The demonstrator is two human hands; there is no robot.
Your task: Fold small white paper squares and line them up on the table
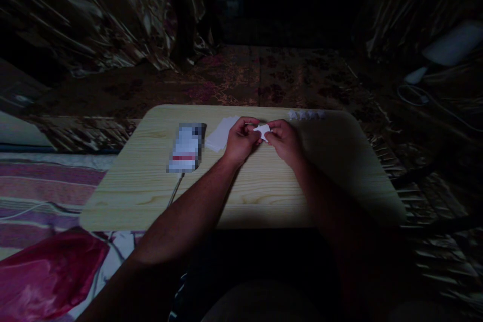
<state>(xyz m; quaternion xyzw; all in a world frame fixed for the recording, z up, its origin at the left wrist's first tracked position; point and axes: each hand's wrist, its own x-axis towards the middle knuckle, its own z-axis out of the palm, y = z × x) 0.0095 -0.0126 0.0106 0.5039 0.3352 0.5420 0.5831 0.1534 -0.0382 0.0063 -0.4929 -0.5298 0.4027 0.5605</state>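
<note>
A small white paper piece [265,132] is pinched over the desk [264,188] between thumb and fingers by the left grip [240,142] and the right grip [286,140], both closed on it; its outline is partly covered by the thumbs, and the white sheets [220,135] are partly hidden behind the left grip

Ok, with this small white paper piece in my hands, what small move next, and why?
Perhaps steady the small white paper piece with your left hand and press it gently with your right hand: both pinch it, and it looks flatter than the small white lumpy pieces lined up beyond.
</note>
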